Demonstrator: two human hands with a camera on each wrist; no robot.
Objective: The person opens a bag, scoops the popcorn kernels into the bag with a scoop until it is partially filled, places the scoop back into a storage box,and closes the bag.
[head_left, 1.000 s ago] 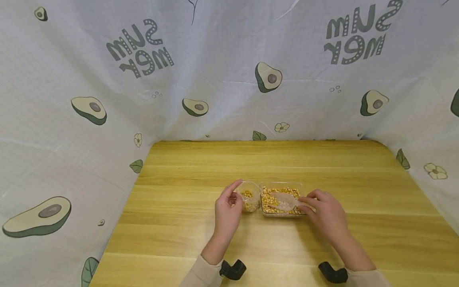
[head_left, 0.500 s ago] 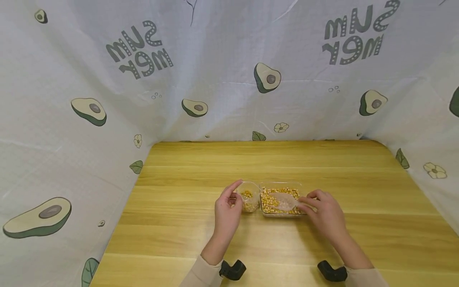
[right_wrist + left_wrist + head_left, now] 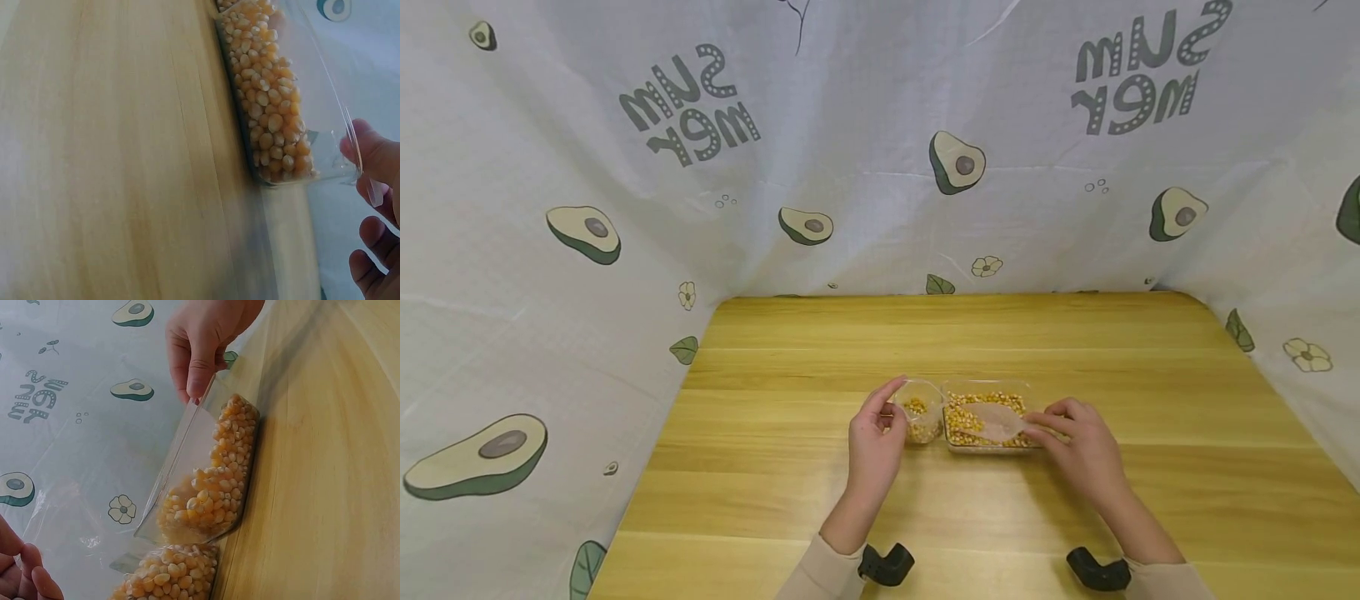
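Observation:
In the head view my right hand (image 3: 1078, 442) pinches the handle of a pale translucent scoop (image 3: 996, 422) between thumb and fingers. The scoop's broad blade lies over yellow corn kernels (image 3: 269, 106) inside a clear rectangular container (image 3: 988, 450). Left of that container, close against it, stands a clear cup (image 3: 925, 387) partly filled with corn kernels (image 3: 169, 575). My left hand (image 3: 878, 433) holds this cup from its left side, index finger reaching along the rim and the other fingers bent. Kernels are heaped higher toward the left end of the container.
Both containers stand on a wood-grain table (image 3: 820, 350). A white curtain (image 3: 865, 125) printed with avocados closes off the back and sides. Black curved wrist mounts (image 3: 887, 565) sit at both sleeves.
The scoop's blade dipped slightly among the kernels half a second ago and now shows more fully above them. The left hand and both containers stay where they were.

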